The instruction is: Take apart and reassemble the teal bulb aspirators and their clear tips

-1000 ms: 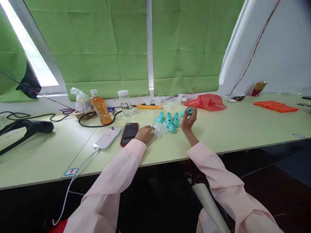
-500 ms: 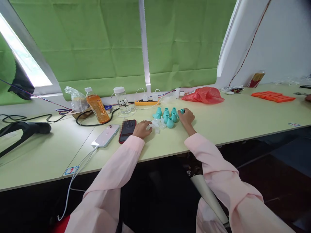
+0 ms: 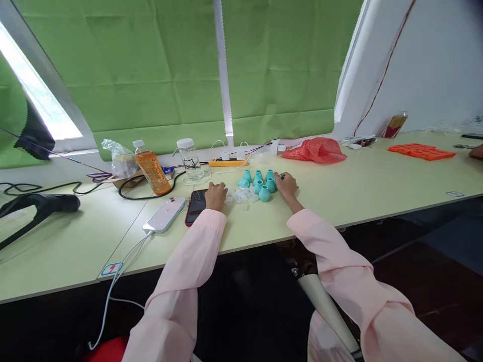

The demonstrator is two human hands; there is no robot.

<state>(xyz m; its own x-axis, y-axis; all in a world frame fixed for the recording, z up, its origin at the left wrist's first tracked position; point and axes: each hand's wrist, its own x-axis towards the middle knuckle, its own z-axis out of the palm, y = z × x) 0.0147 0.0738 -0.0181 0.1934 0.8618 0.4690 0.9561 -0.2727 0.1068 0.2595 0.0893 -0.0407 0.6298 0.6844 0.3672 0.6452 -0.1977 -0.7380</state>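
A cluster of several small teal bulb-shaped pieces (image 3: 260, 184) stands on the pale green table (image 3: 358, 191). My right hand (image 3: 287, 184) rests at the cluster's right side, fingers curled around a teal piece that only just shows at its fingertips. A heap of small clear plastic parts (image 3: 241, 196) lies left of the bulbs. My left hand (image 3: 216, 195) sits with curled fingers between those clear parts and a red-cased phone (image 3: 195, 206); what it holds, if anything, is hidden.
A white phone (image 3: 164, 214) on a cable lies left of the red one. Behind are an orange drink bottle (image 3: 151, 168), a clear jar (image 3: 189, 159), a yellow power strip (image 3: 228, 162) and a red bag (image 3: 315, 150). An orange tray (image 3: 422, 151) and another person's hand (image 3: 476, 151) are far right.
My right hand came down from a raised position with the teal piece and now rests beside the cluster. My left hand shifted slightly left toward the red-cased phone.
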